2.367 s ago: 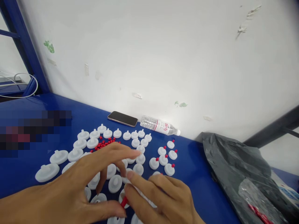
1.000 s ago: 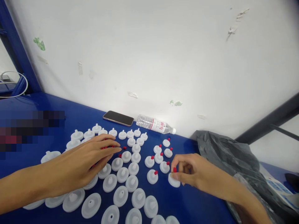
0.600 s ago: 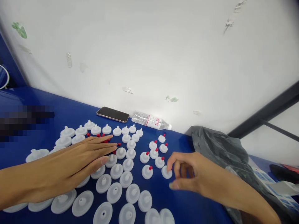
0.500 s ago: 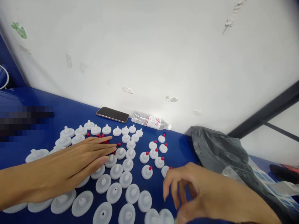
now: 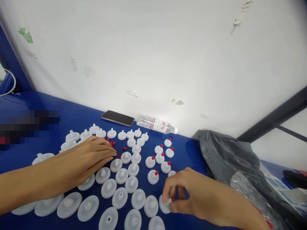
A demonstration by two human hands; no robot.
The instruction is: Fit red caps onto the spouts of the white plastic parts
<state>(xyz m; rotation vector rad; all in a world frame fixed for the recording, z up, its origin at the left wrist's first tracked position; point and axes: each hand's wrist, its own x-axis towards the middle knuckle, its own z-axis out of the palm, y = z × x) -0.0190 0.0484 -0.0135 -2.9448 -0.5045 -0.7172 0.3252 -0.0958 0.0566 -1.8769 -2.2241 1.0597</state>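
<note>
My left hand (image 5: 92, 155) is palm down over the pile of red caps (image 5: 112, 143), its fingers bent together at the pile's edge; what its fingertips hold, if anything, is hidden. Rows of white translucent discs with stems (image 5: 108, 188) surround it on the blue table. At the right, my right hand (image 5: 184, 191) pinches the stem of a white disc (image 5: 163, 204) between thumb and finger. Beyond that hand stand several white discs with red caps on their stems (image 5: 153, 176).
A black phone (image 5: 117, 118) and a plastic bottle (image 5: 155, 124) lie along the white wall. A grey plastic bag (image 5: 218, 153) is at the right, with clear plastic on it. A blurred dark shape rests at the left of the blue table (image 5: 79, 108).
My left hand's fingers have drawn back and curled at the red caps. My right hand has closed on a white disc's stem. The view has shifted slightly.
</note>
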